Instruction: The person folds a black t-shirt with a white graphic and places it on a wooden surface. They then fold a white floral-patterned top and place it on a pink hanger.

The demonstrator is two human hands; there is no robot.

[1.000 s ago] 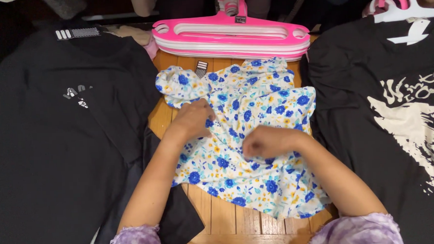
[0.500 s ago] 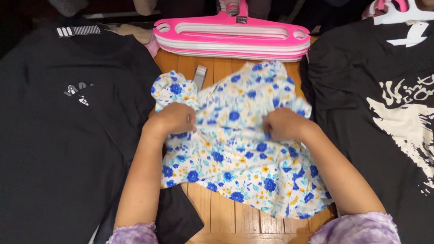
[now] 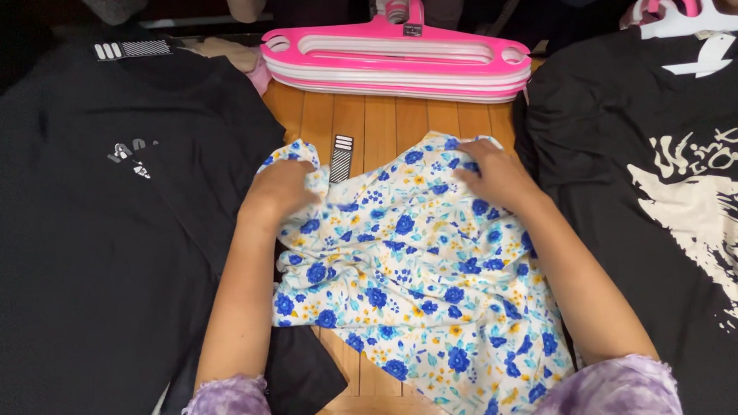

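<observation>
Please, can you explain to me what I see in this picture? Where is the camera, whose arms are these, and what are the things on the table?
The camera sits on a person's head and looks down, so the two arms are that person's own. There is no machine. The left hand and the right hand both grip the top edge of a white garment with blue flowers, which lies on a wooden table. Beyond it lies a stack of pink hangers. A black shirt with a small print lies on the left; a black shirt with a large white print lies on the right.
</observation>
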